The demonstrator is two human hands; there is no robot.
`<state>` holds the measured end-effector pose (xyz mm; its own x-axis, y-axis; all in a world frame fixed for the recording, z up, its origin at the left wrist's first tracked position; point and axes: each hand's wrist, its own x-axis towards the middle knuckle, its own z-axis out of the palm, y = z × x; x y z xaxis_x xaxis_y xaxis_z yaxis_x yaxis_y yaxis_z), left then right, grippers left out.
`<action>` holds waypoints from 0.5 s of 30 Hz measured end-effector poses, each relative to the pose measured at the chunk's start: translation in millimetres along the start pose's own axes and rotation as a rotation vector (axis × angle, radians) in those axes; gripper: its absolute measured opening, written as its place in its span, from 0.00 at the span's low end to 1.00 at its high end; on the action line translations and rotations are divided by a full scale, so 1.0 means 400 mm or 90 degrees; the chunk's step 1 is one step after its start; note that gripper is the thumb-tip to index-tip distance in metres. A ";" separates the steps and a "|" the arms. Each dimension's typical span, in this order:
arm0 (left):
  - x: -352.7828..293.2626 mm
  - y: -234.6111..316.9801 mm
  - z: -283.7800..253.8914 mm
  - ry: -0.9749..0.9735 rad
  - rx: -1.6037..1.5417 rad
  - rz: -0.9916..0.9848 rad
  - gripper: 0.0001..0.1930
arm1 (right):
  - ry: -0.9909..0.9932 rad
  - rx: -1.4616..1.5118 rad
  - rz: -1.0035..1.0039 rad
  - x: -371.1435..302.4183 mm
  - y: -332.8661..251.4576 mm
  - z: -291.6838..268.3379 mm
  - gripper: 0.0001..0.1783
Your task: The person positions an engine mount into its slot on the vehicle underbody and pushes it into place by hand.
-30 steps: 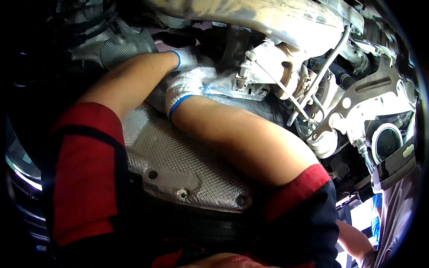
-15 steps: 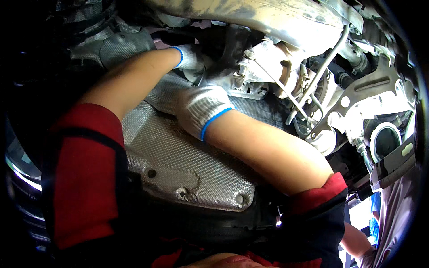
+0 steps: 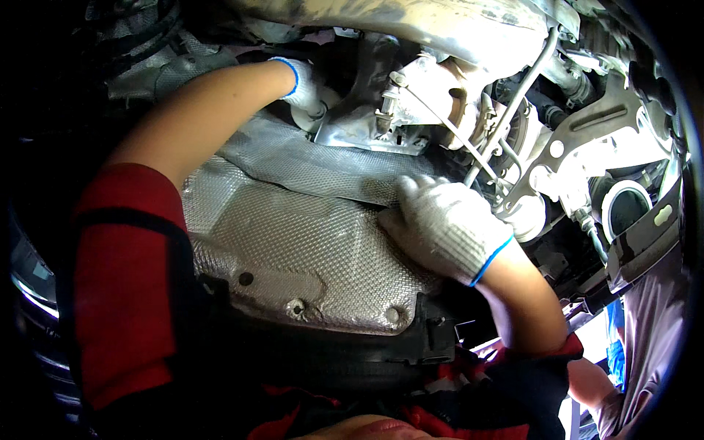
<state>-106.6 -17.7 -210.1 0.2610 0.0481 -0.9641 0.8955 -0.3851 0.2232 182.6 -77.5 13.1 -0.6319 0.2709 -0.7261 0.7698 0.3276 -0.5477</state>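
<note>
Both my hands wear white knit gloves with blue cuffs. My left hand (image 3: 306,92) reaches up at the upper left, beside a dark metal bracket (image 3: 359,95); its fingers are hidden. My right hand (image 3: 451,224) is at the right end of a dimpled silver heat shield (image 3: 315,165). Its fingers are curled, with thumb and fingertips closed on the shield's lower edge. Below that strip lies a larger dimpled heat shield panel (image 3: 293,235), with holes along its near edge.
A large tan metal part (image 3: 411,22) spans the top. Thin pale rods (image 3: 524,95) and a slotted metal arm (image 3: 598,128) are at the right. A dark crosspiece (image 3: 330,359) runs below the panel. Another person's arm (image 3: 590,385) shows at the lower right.
My right hand has moved right and slightly down, from near the left hand to the heat shield's right end. My left hand stays by the bracket. The view has shifted slightly.
</note>
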 end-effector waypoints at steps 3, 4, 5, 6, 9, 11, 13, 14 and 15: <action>-0.049 0.016 0.004 0.084 -0.084 0.015 0.23 | -0.103 0.154 0.122 0.001 0.030 0.004 0.37; -0.051 0.014 0.005 0.117 -0.105 0.027 0.22 | -0.098 0.208 0.111 0.001 0.058 0.028 0.40; -0.047 0.013 0.007 0.140 -0.120 0.038 0.22 | -0.040 0.239 0.117 0.007 0.066 0.058 0.37; -0.033 0.011 0.013 0.162 -0.130 0.050 0.22 | 0.018 0.272 0.122 0.017 0.062 0.074 0.35; 0.001 0.006 0.029 0.213 -0.154 0.081 0.21 | 0.061 0.289 0.145 0.042 0.054 0.086 0.32; 0.017 0.004 0.035 0.232 -0.171 0.095 0.20 | 0.035 0.248 0.135 0.061 0.046 0.094 0.36; 0.031 0.004 0.040 0.247 -0.187 0.101 0.20 | 0.048 0.196 0.118 0.063 0.024 0.079 0.30; 0.034 0.001 0.047 0.249 -0.199 0.102 0.19 | 0.050 0.181 0.108 0.067 0.010 0.074 0.29; 0.034 0.002 0.051 0.253 -0.206 0.106 0.19 | 0.054 0.165 0.100 0.073 0.000 0.070 0.28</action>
<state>-109.5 -36.1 -226.1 0.4683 0.3800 -0.7976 0.8797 -0.1161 0.4612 166.7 -95.1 -19.8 -0.5009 0.3786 -0.7783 0.8484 0.0368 -0.5281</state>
